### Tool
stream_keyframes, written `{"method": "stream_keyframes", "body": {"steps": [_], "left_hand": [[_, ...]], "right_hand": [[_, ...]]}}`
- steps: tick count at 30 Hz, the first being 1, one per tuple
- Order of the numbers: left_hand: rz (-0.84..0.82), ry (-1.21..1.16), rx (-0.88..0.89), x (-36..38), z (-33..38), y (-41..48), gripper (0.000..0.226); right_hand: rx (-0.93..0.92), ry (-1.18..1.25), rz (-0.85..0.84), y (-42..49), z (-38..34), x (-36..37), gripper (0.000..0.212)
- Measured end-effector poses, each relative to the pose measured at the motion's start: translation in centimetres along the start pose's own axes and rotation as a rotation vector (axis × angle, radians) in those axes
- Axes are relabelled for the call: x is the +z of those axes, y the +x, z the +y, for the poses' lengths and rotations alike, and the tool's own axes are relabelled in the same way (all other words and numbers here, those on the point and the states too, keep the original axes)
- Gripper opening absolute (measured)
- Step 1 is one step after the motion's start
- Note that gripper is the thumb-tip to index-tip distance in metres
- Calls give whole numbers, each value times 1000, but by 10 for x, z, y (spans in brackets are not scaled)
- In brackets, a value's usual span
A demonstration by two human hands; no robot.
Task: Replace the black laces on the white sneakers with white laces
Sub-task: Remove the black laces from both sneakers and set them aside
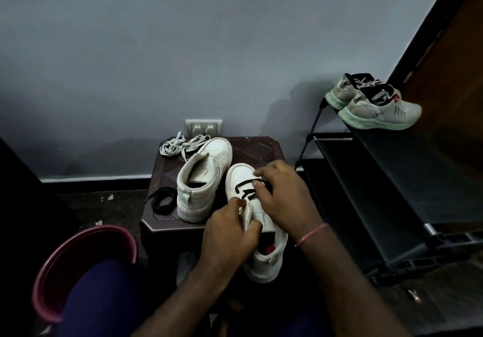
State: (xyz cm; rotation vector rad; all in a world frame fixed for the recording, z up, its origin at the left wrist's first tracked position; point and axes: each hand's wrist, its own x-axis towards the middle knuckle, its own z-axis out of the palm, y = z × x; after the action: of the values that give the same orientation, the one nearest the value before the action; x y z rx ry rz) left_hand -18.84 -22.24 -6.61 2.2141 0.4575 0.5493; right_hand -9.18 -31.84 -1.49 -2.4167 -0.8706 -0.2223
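Note:
Two white high-top sneakers stand on a small dark stool (258, 148). The left sneaker (201, 179) has no lace in it. The right sneaker (264, 258) hangs over the stool's front edge and carries a black lace (241, 183) across its lower eyelets. My left hand (230, 232) grips this sneaker's tongue and collar. My right hand (285, 195) lies over its upper, thumb and fingers pinching the black lace. A loose black lace (162, 200) lies at the stool's left edge. White laces (177, 145) are heaped at the back left.
A pink-rimmed bucket (86, 266) stands on the floor at the lower left. A black shoe rack (392, 185) on the right carries a pair of grey-white trainers (373, 106). A wall socket (203, 127) sits behind the stool. My knees fill the bottom.

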Motion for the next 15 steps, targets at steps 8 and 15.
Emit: {"method": "stream_keyframes", "body": {"steps": [8,15], "left_hand": [[106,-196,-117,-2,4,1,26],[116,-191,-83,0,6,0,27]], "right_hand": [[-408,-398,-383,32,-11,3,21],[-244,-327,-261,29,-6,12,18]]}}
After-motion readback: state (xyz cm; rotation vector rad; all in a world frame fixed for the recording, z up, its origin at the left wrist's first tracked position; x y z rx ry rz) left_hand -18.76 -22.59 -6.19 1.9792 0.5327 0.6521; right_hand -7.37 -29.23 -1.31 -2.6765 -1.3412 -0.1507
